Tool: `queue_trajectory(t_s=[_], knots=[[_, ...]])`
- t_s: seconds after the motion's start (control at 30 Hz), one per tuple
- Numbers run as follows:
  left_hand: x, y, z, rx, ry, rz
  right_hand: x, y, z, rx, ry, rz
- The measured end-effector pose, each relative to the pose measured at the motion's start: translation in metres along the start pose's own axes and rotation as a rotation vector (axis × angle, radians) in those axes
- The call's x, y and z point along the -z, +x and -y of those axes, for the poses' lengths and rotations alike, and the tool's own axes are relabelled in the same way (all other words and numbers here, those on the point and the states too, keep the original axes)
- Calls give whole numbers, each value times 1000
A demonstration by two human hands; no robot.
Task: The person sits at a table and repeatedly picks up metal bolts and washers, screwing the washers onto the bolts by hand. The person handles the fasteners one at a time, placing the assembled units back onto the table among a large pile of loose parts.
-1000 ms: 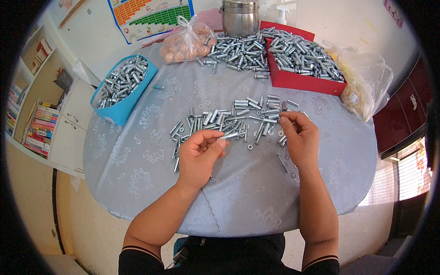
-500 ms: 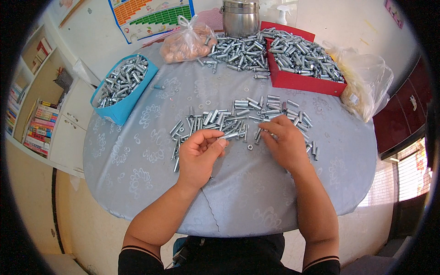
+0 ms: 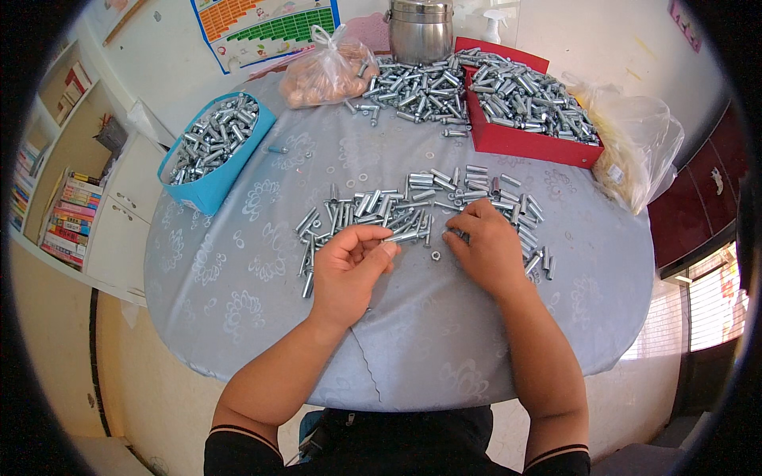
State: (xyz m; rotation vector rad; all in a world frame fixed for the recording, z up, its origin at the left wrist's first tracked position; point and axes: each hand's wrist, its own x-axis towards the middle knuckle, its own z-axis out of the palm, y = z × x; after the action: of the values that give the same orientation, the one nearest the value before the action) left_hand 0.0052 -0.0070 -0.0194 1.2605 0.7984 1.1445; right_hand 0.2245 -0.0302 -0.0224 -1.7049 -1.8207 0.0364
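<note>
My left hand (image 3: 349, 270) is closed around one end of a shiny metal expansion bolt (image 3: 407, 236), which points right over the near edge of a loose pile. To the right, my right hand (image 3: 488, 247) has its thumb and fingers pinched together at the pile; whatever may be between the tips is too small or hidden to make out. The pile holds metal sleeves (image 3: 422, 180) and thin bolts (image 3: 429, 230), spread in an arc beyond both hands. A single hex nut (image 3: 436, 255) lies on the cloth between the hands.
A blue bin (image 3: 208, 190) of bolts stands at left. A red box (image 3: 532, 147) full of them is at back right, beside a heap of bolts (image 3: 413, 91). Behind are a knotted bag (image 3: 325, 79), a steel pot (image 3: 421, 32) and a clear bag (image 3: 635, 151). Several washers (image 3: 363, 178) lie scattered.
My right fingertips have come slightly nearer to me and curled in more. My left hand keeps its hold on the bolt almost unmoved. The whole view has shifted a little.
</note>
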Motion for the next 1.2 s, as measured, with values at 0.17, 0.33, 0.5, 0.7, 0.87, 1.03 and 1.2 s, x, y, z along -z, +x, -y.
queue_trajectory(t_s=[0.17, 0.33, 0.5, 0.7, 0.87, 1.03, 1.2], knots=[[-1, 0, -1, 1, -12, 10, 0, 1, -2, 2, 30, 47], [1, 0, 3, 16, 18, 16, 6, 0, 17, -255, 480, 47], [0, -1, 2, 12, 43, 46, 6, -5, 26, -405, 851, 40], [-2, -2, 1, 22, 59, 23, 14, -5, 34, -467, 1021, 137], [-2, -2, 2, 8, 80, 28, 11, -8, 34, -444, 1096, 141], [-4, -5, -1, 14, 58, 21, 12, -9, 32, -423, 1156, 163], [-4, -6, -1, -5, 65, 16, 18, -8, 34, -535, 1270, 206]])
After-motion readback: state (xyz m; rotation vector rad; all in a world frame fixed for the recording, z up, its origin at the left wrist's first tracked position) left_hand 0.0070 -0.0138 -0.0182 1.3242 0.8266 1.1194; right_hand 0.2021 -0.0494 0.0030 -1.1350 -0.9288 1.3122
